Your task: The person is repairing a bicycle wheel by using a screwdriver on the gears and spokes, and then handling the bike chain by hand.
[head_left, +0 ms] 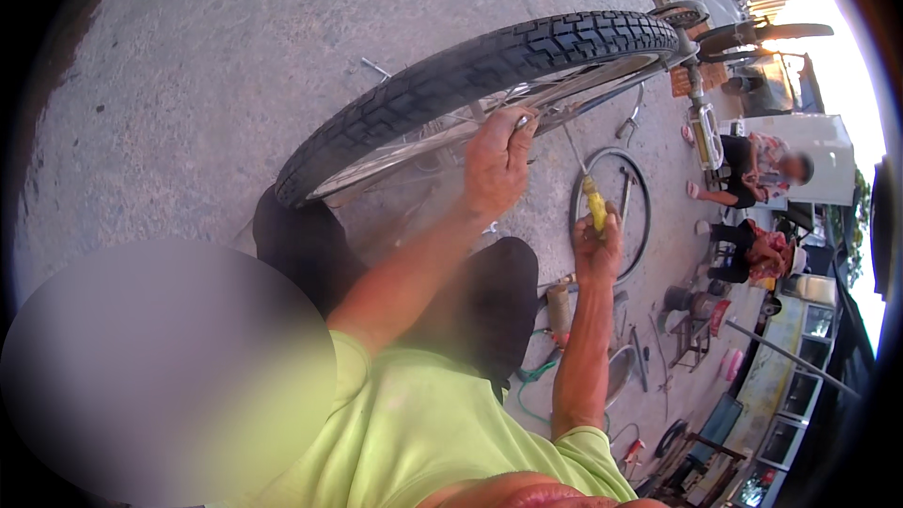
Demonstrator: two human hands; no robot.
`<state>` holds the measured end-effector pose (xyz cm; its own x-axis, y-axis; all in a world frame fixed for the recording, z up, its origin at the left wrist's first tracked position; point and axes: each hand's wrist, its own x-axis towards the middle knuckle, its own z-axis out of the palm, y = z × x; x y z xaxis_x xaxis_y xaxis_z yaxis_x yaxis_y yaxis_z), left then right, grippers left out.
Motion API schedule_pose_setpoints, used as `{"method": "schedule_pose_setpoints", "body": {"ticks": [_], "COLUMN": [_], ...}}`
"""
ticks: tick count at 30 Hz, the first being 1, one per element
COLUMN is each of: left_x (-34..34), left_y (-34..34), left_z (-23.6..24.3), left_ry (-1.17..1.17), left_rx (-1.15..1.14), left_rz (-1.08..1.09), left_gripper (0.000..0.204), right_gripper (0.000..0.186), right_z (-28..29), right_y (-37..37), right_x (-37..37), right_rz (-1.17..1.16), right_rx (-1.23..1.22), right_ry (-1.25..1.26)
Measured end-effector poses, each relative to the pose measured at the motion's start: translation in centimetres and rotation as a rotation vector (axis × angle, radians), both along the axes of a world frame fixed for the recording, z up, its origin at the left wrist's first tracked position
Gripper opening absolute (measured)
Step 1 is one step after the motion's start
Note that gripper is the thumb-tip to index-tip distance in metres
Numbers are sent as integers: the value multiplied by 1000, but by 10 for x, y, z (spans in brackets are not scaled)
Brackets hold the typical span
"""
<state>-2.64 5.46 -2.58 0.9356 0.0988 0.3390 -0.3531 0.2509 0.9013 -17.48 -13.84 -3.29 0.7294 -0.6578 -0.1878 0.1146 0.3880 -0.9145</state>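
Note:
A bicycle wheel with a black treaded tyre (451,85) slants across the middle of the view, its shiny rim (414,141) facing me. My left hand (497,162) grips the rim and spokes from below. My right hand (598,246) is closed around a yellow-handled screwdriver (594,202), whose thin shaft points up toward the rim. The wheel belongs to an upturned bicycle, with a pedal (705,136) and saddle (767,33) to the right.
A loose black tyre ring (647,202) lies on the concrete under my right hand. Tools, a green hose (536,374) and cans lie scattered on the ground. Two people (762,216) sit at the right, near glass cabinets (800,367).

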Motion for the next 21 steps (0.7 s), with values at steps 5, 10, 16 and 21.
{"method": "schedule_pose_setpoints", "body": {"ticks": [5, 10, 16, 21], "left_x": [-2, 1, 1, 0], "left_y": [-1, -3, -4, -4], "left_z": [4, 0, 1, 0], "left_ry": [50, 79, 36, 33], "left_rx": [11, 18, 25, 60], "left_rz": [-22, -24, 0, 15], "left_gripper": [13, 15, 14, 18], "right_gripper": [41, 39, 36, 35], "right_z": [1, 21, 8, 10], "right_y": [-2, -21, -24, -11], "right_x": [-6, -10, -16, -10], "right_rz": [31, 225, 266, 79], "right_rx": [-155, -99, -324, -494], "right_ry": [39, 310, 258, 182]}}
